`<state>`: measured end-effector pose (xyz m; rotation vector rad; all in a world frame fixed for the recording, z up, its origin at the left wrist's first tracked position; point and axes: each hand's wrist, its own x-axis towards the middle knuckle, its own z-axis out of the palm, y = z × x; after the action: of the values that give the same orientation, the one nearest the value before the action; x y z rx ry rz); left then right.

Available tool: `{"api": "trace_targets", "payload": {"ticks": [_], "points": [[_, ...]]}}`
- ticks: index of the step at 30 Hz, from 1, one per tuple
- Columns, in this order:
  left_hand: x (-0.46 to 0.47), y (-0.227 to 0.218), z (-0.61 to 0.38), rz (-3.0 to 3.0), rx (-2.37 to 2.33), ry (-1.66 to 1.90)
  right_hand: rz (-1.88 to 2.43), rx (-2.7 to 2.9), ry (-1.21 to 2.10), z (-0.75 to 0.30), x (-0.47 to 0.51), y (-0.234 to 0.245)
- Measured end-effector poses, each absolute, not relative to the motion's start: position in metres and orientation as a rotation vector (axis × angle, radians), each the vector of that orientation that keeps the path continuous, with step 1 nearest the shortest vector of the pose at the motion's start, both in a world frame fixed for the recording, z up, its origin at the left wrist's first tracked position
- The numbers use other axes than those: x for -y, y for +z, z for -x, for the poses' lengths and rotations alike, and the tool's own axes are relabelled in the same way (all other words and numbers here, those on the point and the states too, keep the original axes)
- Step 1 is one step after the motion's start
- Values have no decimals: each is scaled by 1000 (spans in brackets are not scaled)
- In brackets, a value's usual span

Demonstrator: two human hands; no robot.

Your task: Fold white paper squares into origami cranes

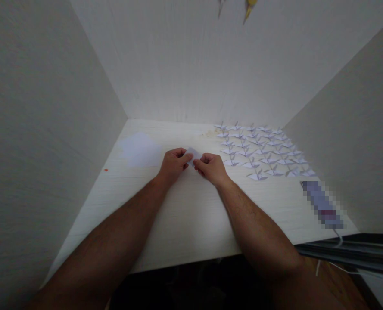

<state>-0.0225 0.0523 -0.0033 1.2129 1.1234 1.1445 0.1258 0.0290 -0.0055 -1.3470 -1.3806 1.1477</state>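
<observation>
A small folded piece of white paper (193, 152) is held up between my two hands, above the middle of the table. My left hand (175, 162) pinches its left side, thumb on top. On the right side, my right hand (211, 166) grips the lower corner between thumb and fingers. Right of my hands, several white origami cranes (257, 151) stand in rows on the tabletop. Some sheets of white paper (141, 148) lie flat to the left.
Walls enclose the white table (185, 224) at the back and both sides. A pixelated flat object (322, 206) with a white cable (339, 237) lies near the right edge. A small orange bit (106, 170) is at far left. Two pointed things hang at the top, one yellow (250, 9).
</observation>
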Motion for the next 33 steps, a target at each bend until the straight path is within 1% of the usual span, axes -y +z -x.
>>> {"api": "trace_targets", "payload": {"ticks": [19,25,33], "points": [[-55,-7,22,-1258,-1243,1192,1368,1413,1127,-119,-27,-6],[-57,-13,23,-1238,-1231,1249,1406,1451,997,-119,-28,-11],[-54,-6,21,-1176,-1189,1272,1418,1504,877,-117,-28,-14]]}}
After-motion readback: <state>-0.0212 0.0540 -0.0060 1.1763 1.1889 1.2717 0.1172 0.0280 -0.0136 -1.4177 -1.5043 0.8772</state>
